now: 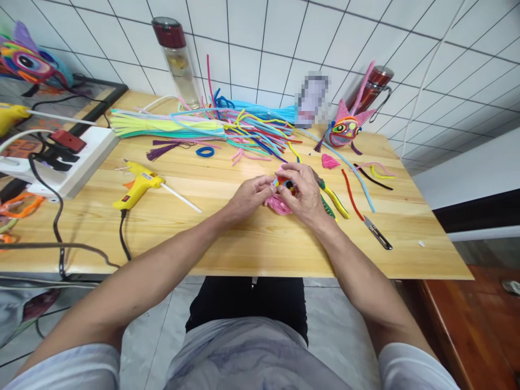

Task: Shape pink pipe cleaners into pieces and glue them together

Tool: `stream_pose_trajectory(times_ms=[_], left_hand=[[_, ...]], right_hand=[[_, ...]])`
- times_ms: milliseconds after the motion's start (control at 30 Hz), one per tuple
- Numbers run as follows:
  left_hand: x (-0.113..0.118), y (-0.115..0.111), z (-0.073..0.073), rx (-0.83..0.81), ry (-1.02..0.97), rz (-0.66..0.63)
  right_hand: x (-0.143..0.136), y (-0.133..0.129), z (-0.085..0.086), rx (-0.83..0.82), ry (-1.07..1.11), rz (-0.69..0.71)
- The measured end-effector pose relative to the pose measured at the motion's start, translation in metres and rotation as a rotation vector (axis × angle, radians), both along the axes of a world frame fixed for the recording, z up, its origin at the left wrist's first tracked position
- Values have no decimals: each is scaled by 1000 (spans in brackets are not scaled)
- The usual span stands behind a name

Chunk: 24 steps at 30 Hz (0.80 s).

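Both hands are at work over the middle of the pale wooden table [260,246], and between them sits a small pink fuzzy craft piece with an orange-and-black middle [278,206]. Here's the left hand [255,192]: narrow, fingertips drawn in close to the thumb, pinching the piece at its left side, where a bit of blue and yellow shows. The right hand [304,192] makes the wider curve, fingers arched over the top and right, thumb pressing low on the front, so the piece is held from both sides and much of it is covered.

Now the room around them! Toward the body, plain wood grain runs from under the wrists to the table's front edge, with both forearms crossing that edge. On the left, another stretch of wood separates the left hand from a yellow hot-glue gun [140,187], its white glue stick [181,197] pointing this way.

It's tighter on the right: a tool with yellow-and-green handles [336,200] lies just beside the right hand, its far end hidden. Beyond it come a bent red fuzzy stem [351,194] and small black-handled metal snips [378,234], then more wood out to the slanting right edge. Behind, a long heap of multicoloured fuzzy stems [170,125] lines the wall side.
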State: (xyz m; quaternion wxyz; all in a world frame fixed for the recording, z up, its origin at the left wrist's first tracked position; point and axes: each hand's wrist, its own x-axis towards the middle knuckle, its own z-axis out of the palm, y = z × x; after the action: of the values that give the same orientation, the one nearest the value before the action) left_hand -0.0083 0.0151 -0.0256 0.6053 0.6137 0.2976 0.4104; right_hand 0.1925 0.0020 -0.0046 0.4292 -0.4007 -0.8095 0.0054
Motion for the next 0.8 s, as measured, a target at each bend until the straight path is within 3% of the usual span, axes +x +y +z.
stream_pose_trajectory(times_ms=[267,467,800], left_hand=[[0,1,-1,-29,-45,20],[1,0,1,-49,-41,36],[3,-3,9,3,-82,54]], right_hand=[[0,-1,-1,-119,14,-53],[7,0,-4,-113,-34,-93],[1,-1,-10,-217,53,-43]])
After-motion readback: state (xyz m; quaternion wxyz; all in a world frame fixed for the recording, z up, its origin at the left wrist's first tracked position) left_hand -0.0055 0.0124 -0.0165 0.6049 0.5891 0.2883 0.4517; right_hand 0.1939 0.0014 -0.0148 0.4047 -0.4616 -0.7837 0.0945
